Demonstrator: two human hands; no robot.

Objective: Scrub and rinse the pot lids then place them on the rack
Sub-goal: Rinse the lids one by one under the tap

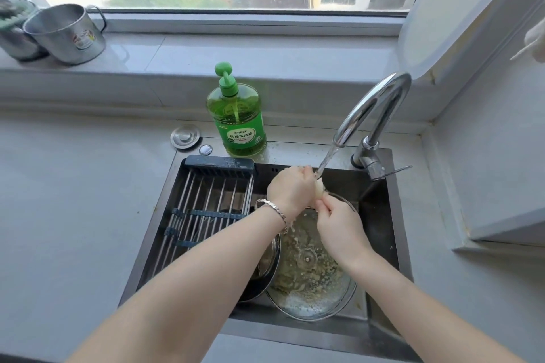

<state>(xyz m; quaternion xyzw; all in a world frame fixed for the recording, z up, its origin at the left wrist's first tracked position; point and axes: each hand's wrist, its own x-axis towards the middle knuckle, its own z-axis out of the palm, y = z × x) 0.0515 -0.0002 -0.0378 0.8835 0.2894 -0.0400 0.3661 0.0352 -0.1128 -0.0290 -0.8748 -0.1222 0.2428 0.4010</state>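
A soapy glass pot lid (309, 283) lies in the dark sink (383, 215), with a second, metal-rimmed lid (265, 268) leaning beside it on the left. Above them my left hand (290, 188) and my right hand (339, 224) both grip a pale cloth or sponge (320, 187) under the water stream (326, 160) from the tap (374, 115). Most of the cloth is hidden inside my fingers. The roll-up drying rack (206, 203) spans the sink's left half with nothing on it.
A green dish soap bottle (237, 115) stands behind the sink. A sink plug (185, 136) lies left of the bottle. Two steel cups (65, 32) sit on the window ledge at the far left. Grey countertop (73, 200) flanks the sink; a wall corner is at the right.
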